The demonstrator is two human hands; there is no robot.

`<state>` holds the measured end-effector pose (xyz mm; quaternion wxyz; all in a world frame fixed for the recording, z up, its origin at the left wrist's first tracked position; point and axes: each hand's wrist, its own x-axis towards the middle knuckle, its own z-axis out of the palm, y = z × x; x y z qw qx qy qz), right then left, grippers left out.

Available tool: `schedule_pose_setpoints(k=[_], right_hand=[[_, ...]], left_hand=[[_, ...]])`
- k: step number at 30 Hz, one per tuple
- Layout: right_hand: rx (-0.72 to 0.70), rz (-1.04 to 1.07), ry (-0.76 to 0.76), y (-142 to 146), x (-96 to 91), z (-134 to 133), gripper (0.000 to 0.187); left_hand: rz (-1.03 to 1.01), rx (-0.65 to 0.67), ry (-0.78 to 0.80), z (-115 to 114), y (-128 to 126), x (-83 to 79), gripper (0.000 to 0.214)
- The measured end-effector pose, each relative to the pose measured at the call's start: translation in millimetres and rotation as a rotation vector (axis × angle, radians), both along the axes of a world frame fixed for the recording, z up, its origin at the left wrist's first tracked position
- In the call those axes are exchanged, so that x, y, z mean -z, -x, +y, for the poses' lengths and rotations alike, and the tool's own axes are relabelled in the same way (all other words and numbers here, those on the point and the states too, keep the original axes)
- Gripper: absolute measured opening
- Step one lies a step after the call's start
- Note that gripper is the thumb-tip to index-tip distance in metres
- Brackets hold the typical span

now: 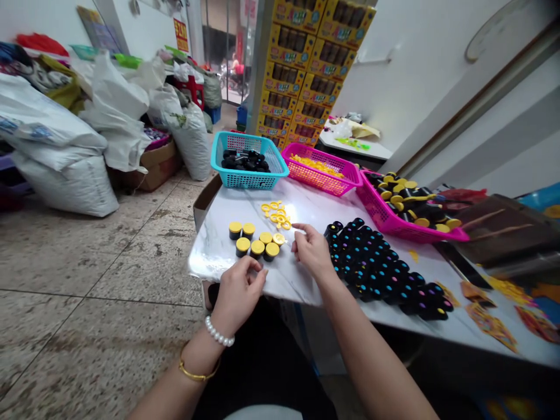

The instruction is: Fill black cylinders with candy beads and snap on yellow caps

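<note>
My left hand [240, 289] is at the front edge of the marble-patterned table, fingers curled and thumb close to the index finger. Whatever lies between them, if anything, is hidden. Just beyond it stand several small black tubs with yellow lids [257, 248]. My right hand [311, 251] is to their right, index finger stretched out and the other fingers bent. Its index fingertip is at the edge of a loose group of yellow ring-shaped plastic pieces [280, 219]; I cannot tell whether it touches one. The nearest tub to this hand looks slightly blurred.
Many black pieces with coloured dots [376, 262] stand right of my right hand. Behind are a turquoise basket [249, 182] of black parts, a pink basket [321, 182] of yellow pieces and another pink basket [394, 224] of black-and-yellow parts. Yellow boxes [297, 70] are stacked beyond.
</note>
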<state>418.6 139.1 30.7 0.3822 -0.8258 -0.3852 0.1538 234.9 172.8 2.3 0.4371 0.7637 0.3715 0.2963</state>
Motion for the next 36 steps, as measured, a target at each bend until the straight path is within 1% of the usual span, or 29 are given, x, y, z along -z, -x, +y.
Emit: schedule_pose_setpoints(k=[2, 3, 4, 5, 6, 8, 10, 12, 15, 18, 21, 22, 23, 25, 26, 28, 30, 32, 34, 36], right_hand=[[0.019, -0.387, 0.156, -7.6, -2.2, 6.1, 0.036], [0.004, -0.506, 0.243, -8.5, -3.0, 8.3, 0.037], [-0.017, -0.571, 0.316, -7.2, -3.5, 9.2, 0.036], [-0.036, -0.592, 0.365, -3.7, -3.6, 8.0, 0.033], [-0.045, -0.600, 0.385, 1.8, -3.5, 4.2, 0.030], [-0.037, -0.648, 0.392, 17.0, -2.0, -11.9, 0.026], [-0.036, -0.728, 0.383, 33.5, 1.0, -38.0, 0.026], [-0.056, -0.778, 0.346, 45.9, 5.1, -68.1, 0.028], [-0.100, -0.778, 0.278, 52.1, 10.7, -105.7, 0.027], [-0.165, -0.739, 0.240, 47.5, 12.3, -127.0, 0.017], [-0.191, -0.601, 0.175, 40.8, 9.4, -142.1, 0.006], [-0.177, -0.523, 0.145, 38.9, 7.9, -147.8, 0.012], [-0.161, -0.425, 0.119, 37.0, 6.5, -154.3, 0.022], [-0.146, -0.147, 0.087, 33.1, 4.3, -168.3, 0.040], [-0.142, 0.035, 0.079, 31.0, 3.7, -175.3, 0.043], [-0.119, 0.420, 0.053, 26.7, 3.5, -187.7, 0.041], [-0.074, 0.720, 0.014, 23.5, 4.0, -196.7, 0.037], [-0.047, 0.879, 0.000, 22.2, 3.6, -201.6, 0.031], [-0.068, 0.905, 0.008, 22.4, 1.0, -202.6, 0.024], [-0.114, 0.787, 0.007, 23.0, -3.7, -199.6, 0.017]], left_hand=[[-0.015, -0.022, -0.053, -2.1, -0.4, 4.2, 0.014], [-0.021, -0.026, -0.068, -2.6, -0.4, 6.1, 0.014], [-0.028, -0.024, -0.071, -2.7, -0.1, 7.5, 0.014], [-0.034, -0.017, -0.064, -2.6, 0.5, 8.5, 0.014], [-0.042, -0.004, -0.051, -2.2, 1.5, 8.9, 0.015], [-0.062, 0.030, -0.025, -1.8, 4.6, 8.1, 0.016], [-0.078, 0.067, -0.011, -2.8, 8.6, 5.3, 0.016], [-0.076, 0.089, -0.031, -5.8, 11.6, 1.4, 0.016], [-0.046, 0.096, -0.116, -13.5, 8.5, -5.9, 0.015], [-0.027, 0.148, -0.175, -25.2, -9.7, -13.1, 0.013], [-0.048, 0.261, -0.180, -39.4, -41.8, -17.1, 0.009], [-0.048, 0.294, -0.176, -43.8, -53.9, -17.3, 0.008], [-0.038, 0.315, -0.173, -47.5, -66.0, -16.9, 0.008], [0.013, 0.319, -0.182, -52.5, -88.1, -14.9, 0.017], [0.049, 0.307, -0.199, -53.9, -97.4, -13.8, 0.023], [0.119, 0.274, -0.251, -55.3, -111.6, -12.0, 0.030], [0.160, 0.265, -0.310, -55.9, -119.1, -11.2, 0.031], [0.163, 0.286, -0.351, -55.5, -118.9, -11.1, 0.027], [0.149, 0.303, -0.364, -53.0, -110.1, -10.8, 0.021], [0.146, 0.284, -0.350, -48.3, -93.6, -10.0, 0.018]])
